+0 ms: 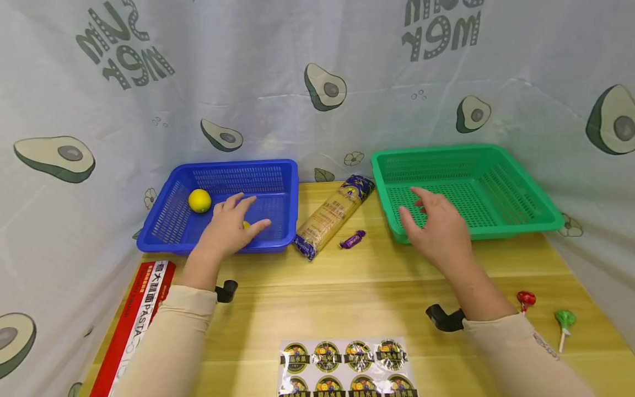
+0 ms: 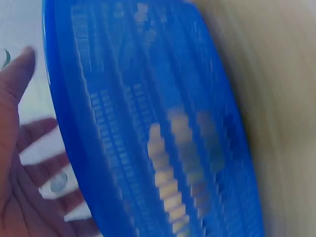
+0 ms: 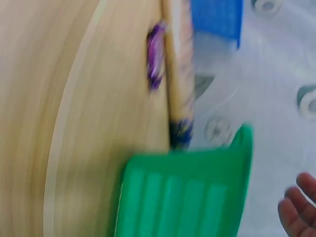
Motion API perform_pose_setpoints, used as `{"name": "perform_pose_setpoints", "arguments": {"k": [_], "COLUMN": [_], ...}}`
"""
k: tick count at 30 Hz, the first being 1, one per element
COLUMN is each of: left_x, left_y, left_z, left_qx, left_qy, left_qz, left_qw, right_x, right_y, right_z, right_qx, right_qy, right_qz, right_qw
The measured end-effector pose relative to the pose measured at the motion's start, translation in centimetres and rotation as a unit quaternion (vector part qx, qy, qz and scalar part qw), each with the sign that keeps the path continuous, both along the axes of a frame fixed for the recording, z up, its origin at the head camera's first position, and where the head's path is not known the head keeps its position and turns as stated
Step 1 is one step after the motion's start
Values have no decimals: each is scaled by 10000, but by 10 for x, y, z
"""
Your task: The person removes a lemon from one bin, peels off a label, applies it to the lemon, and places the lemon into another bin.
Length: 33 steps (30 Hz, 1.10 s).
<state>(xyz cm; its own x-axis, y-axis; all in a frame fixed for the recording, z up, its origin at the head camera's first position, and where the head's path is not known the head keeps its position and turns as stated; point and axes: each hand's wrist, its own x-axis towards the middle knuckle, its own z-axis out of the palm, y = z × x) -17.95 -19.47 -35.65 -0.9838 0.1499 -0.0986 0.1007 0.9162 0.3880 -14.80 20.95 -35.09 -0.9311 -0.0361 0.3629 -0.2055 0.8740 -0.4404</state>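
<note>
One blue basket [image 1: 238, 179] left of pasta packet [image 1: 331, 218], left hand [image 1: 225, 229] above; green basket [image 1: 516, 230] right, right hand [image 1: 443, 231] above; digits apart.

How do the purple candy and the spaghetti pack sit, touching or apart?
Apart: the head view shows a strip of bare wooden table between the purple candy and the spaghetti pack.
</note>
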Motion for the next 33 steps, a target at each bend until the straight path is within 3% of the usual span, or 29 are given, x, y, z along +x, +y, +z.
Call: {"name": "perform_pose_setpoints", "arguments": {"k": [5, 10, 15, 23, 29, 33], "left_x": [-13, -21, -29, -42, -44, -44], "left_y": [-25, -38, -43, -50, -53, -55], "left_z": [1, -4, -11, -21, -22, -21], "left_qx": [32, 248, 475, 687, 601, 390], "left_qy": [-421, -823, -984, -1354, -1539, -1515], "left_qz": [-560, -770, -802, -804, -690, -816], "left_qw": [9975, 9933, 9908, 9851, 9838, 9843], "right_x": [6, 2, -9, -29, -38, -41], "right_y": [-34, -74, -116, -168, -183, -185], "right_z": [-7, -17, -28, -49, -57, -61], "right_qx": [-1139, -2058, -2377, -2492, -2921, -3058], "right_qy": [-416, -1537, -2205, -2602, -3008, -3084], "right_qz": [444, 1012, 1507, 1934, 1845, 1819], "right_qw": [9916, 9612, 9339, 9126, 8889, 8822]}}
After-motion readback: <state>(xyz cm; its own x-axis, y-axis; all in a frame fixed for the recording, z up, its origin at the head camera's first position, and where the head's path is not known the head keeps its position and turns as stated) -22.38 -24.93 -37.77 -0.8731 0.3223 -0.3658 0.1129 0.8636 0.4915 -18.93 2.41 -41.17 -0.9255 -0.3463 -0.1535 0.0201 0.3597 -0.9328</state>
